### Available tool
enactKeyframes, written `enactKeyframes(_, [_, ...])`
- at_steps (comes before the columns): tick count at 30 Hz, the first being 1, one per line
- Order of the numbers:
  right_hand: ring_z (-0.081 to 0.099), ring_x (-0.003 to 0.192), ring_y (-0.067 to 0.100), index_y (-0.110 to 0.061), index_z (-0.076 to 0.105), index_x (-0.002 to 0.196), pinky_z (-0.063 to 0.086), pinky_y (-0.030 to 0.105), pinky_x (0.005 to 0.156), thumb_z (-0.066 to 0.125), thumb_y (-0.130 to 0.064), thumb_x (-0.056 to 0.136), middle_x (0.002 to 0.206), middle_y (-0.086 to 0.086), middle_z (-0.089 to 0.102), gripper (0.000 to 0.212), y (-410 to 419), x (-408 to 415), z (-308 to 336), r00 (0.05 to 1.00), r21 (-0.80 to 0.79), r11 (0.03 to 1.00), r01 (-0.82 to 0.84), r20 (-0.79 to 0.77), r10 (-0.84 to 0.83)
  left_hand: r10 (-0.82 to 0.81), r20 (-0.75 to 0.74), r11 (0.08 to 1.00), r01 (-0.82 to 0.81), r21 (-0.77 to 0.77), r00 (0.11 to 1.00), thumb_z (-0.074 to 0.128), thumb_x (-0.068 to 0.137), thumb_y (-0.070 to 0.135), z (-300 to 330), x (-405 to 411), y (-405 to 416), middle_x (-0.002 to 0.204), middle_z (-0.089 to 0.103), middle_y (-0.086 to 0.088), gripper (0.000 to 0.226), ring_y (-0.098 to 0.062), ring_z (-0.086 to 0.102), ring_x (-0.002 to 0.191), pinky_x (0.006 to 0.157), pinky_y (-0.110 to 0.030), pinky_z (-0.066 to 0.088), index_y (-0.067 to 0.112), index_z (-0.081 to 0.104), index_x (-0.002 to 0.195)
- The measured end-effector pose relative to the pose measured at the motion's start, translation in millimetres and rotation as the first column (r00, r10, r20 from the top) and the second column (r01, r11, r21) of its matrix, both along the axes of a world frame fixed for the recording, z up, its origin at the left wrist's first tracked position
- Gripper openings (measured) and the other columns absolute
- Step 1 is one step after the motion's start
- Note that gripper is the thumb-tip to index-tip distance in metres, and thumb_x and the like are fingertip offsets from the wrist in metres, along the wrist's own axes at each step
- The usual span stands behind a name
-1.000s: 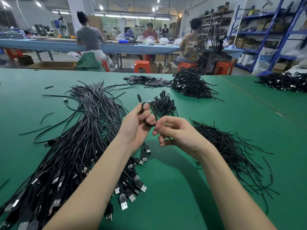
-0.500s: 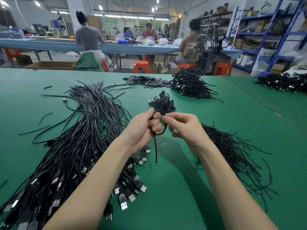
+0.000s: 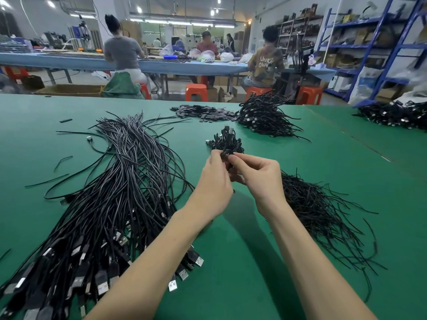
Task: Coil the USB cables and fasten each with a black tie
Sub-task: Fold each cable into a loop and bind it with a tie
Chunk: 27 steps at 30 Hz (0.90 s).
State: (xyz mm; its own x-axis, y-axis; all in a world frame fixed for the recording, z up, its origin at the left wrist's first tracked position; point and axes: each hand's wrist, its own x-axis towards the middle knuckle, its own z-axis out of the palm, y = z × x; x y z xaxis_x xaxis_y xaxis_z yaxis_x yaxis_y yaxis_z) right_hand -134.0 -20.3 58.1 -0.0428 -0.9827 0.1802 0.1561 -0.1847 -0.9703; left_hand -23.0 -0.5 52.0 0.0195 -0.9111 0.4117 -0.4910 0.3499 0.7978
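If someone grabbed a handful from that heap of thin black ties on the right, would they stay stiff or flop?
The black ties would probably flop and bend: the strands lie curved and splayed. They look thin, so likely light. Being tangled, extra ones may drag along.

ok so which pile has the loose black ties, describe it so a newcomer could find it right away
On the green table, look to the right of the two hands. The pile of ties lies beside the right forearm. Unlike the big bundle of USB cables on the left, its strands are thin, wispy and have no metal plugs.
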Motion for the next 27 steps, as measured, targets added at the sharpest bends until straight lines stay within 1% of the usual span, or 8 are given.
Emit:
enactKeyframes(7, [0.068, 0.06, 0.016, -0.017, 0.081, 0.081, 0.059, 0.027, 0.064, 0.079, -0.011, 0.087, 0.083, 0.008, 0.079, 0.009, 0.1, -4.9, 4.6, 0.999, 0.004, 0.999, -0.047, -0.019, 0.047, 0.026, 0.11, 1.0, -0.027, 0.005, 0.994, 0.036, 0.098, 0.003, -4.5, 3.7, -3.4, 0.075, 0.054, 0.004, 0.019, -0.014, 0.055, 0.065, 0.052, -0.013, 0.037, 0.021, 0.034, 0.093])
enactKeyframes(10, [0.067, 0.063, 0.016, -0.014, 0.08, 0.1, 0.058, 0.026, 0.063, 0.083, -0.018, 0.084, 0.085, 0.006, 0.078, 0.017, 1.8, -6.1, 10.1, 0.994, 0.005, 0.994, -0.111, -0.005, 0.111, 0.013, 0.143, 1.0, -0.015, 0.012, 0.99, 0.034, 0.1, 0.004, -4.1, 3.2, -3.5, 0.085, 0.061, -0.001, 0.016, -0.022, 0.059, 0.071, 0.057, -0.019, 0.04, 0.019, 0.04, 0.097])
enactKeyframes(13, [0.057, 0.049, 0.012, -0.016, 0.082, 0.081, 0.055, 0.023, 0.058, 0.086, -0.017, 0.08, 0.069, 0.003, 0.072, 0.005, 1.6, -6.4, 13.0, 0.998, 0.013, 1.0, -0.028, -0.052, 0.029, -0.045, 0.185, 0.999, 0.039, 0.036, 0.982, 0.034, 0.102, 0.008, -6.1, 1.1, -3.3, 0.093, 0.061, -0.008, 0.013, -0.029, 0.06, 0.08, 0.065, -0.031, 0.037, 0.011, 0.042, 0.111])
enactKeyframes(16, [0.053, 0.045, 0.01, -0.012, 0.079, 0.075, 0.053, 0.02, 0.055, 0.085, -0.011, 0.08, 0.063, 0.003, 0.068, 0.008, -0.8, -14.7, 14.4, 1.0, 0.046, 0.999, 0.007, -0.028, -0.006, -0.136, 0.038, 0.99, 0.134, 0.044, 0.99, 0.033, 0.107, 0.02, -6.7, -2.5, -0.8, 0.082, 0.057, -0.001, 0.006, -0.007, 0.051, 0.06, 0.053, -0.022, 0.033, 0.016, 0.037, 0.11])
enactKeyframes(19, [0.05, 0.04, 0.01, -0.01, 0.077, 0.068, 0.051, 0.02, 0.051, 0.084, -0.007, 0.081, 0.055, 0.003, 0.06, 0.015, -2.4, -18.5, 11.2, 1.0, 0.059, 0.998, 0.003, 0.008, -0.004, -0.152, -0.145, 0.985, 0.162, 0.056, 0.978, 0.031, 0.108, 0.027, -12.3, -5.0, -1.7, 0.077, 0.053, 0.001, 0.007, 0.002, 0.047, 0.056, 0.056, -0.022, 0.036, 0.023, 0.033, 0.102])
enactKeyframes(23, [0.058, 0.043, 0.013, -0.008, 0.074, 0.08, 0.051, 0.022, 0.048, 0.078, -0.029, 0.09, 0.059, -0.001, 0.064, 0.023, -1.6, -22.2, 9.9, 0.991, 0.06, 0.998, 0.006, -0.134, 0.002, -0.074, -0.377, 0.977, 0.144, 0.16, 0.923, 0.033, 0.109, 0.025, -15.4, -6.6, -6.3, 0.082, 0.052, 0.001, 0.018, 0.004, 0.051, 0.055, 0.051, -0.013, 0.04, 0.024, 0.032, 0.09])
enactKeyframes(25, [0.063, 0.05, 0.013, -0.016, 0.076, 0.078, 0.05, 0.022, 0.047, 0.072, -0.045, 0.091, 0.065, 0.0, 0.068, 0.032, -5.3, -35.4, 13.9, 0.878, 0.059, 0.995, 0.081, -0.476, -0.043, -0.026, -0.561, 0.967, 0.164, 0.196, 0.827, 0.032, 0.109, 0.02, -12.6, -2.4, -10.8, 0.077, 0.048, 0.0, 0.02, 0.0, 0.042, 0.05, 0.046, -0.014, 0.034, 0.021, 0.032, 0.089])
enactKeyframes(27, [0.068, 0.067, 0.016, -0.018, 0.077, 0.078, 0.052, 0.022, 0.055, 0.072, -0.048, 0.086, 0.072, 0.001, 0.072, 0.031, -8.8, -51.3, 16.0, 0.501, 0.051, 0.985, 0.164, -0.865, -0.038, 0.008, -0.742, 0.952, 0.221, 0.21, 0.671, 0.031, 0.109, 0.014, -10.5, 2.2, -14.3, 0.074, 0.043, -0.001, 0.019, -0.005, 0.036, 0.051, 0.045, -0.017, 0.03, 0.017, 0.031, 0.09])
